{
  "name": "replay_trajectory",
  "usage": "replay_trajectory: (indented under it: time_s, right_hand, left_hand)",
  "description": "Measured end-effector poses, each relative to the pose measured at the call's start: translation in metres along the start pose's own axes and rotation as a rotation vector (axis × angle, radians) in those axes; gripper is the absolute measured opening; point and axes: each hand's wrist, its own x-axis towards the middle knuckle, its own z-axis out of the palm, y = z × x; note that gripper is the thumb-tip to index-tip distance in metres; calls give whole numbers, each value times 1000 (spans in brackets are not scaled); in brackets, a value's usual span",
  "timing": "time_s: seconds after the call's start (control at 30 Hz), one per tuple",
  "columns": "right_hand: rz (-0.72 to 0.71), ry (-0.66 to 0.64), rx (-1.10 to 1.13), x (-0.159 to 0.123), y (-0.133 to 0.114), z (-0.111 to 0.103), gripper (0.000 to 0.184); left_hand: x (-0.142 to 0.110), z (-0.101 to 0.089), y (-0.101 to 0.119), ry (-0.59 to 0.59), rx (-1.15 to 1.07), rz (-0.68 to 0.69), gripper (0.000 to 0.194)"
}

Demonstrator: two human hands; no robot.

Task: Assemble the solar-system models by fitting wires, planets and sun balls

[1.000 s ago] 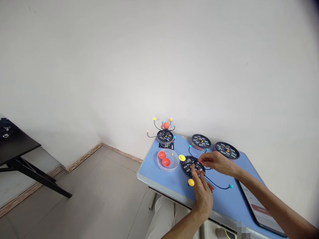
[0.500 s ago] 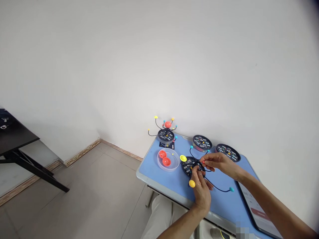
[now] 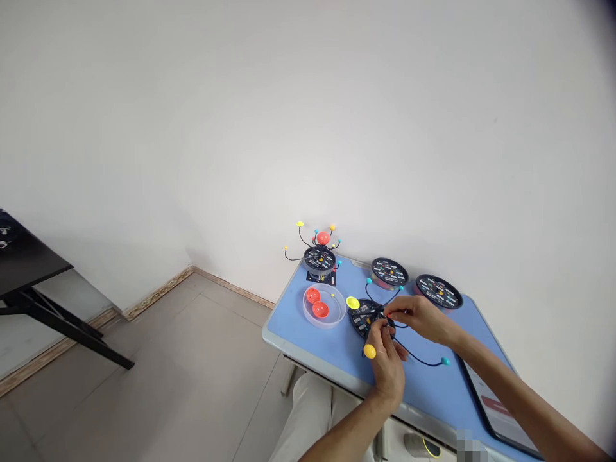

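My left hand [image 3: 385, 364] grips the lower edge of a black round disc [image 3: 362, 319], part of a planet model on wire arms. My right hand [image 3: 416, 318] reaches in from the right, its fingertips pinching at the disc's hub among the arms. What they hold there is too small and hidden to name. A yellow ball [image 3: 369, 351] sits just left of my left hand. Thin black wires end in a teal bead [image 3: 445, 362] and another teal bead [image 3: 368, 281]. A flat yellow disc [image 3: 353, 302] lies just beyond the black disc.
On the blue table [image 3: 308, 333] stand a finished wire model [image 3: 319, 260], two more black discs [image 3: 389, 273] [image 3: 439, 291] and a clear dish [image 3: 324, 306] holding two red half-spheres. A phone [image 3: 495, 404] lies at the right edge. A dark side table [image 3: 24, 269] stands at the far left.
My right hand has moved left, closer to the disc's hub, and the small red bead at its fingertips is now hidden. My left hand has closed in on the disc.
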Motion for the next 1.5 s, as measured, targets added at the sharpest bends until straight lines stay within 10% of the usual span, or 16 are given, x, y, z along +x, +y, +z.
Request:
replay_trajectory:
  time_s: [0.77, 1.5]
  right_hand:
    - [35, -192, 33, 9, 4, -7, 27]
    - [-138, 9, -402, -2, -5, 8, 25]
  left_hand:
    - [0, -1, 4, 4, 52, 55, 46]
    - [2, -3, 6, -15, 28, 54, 49]
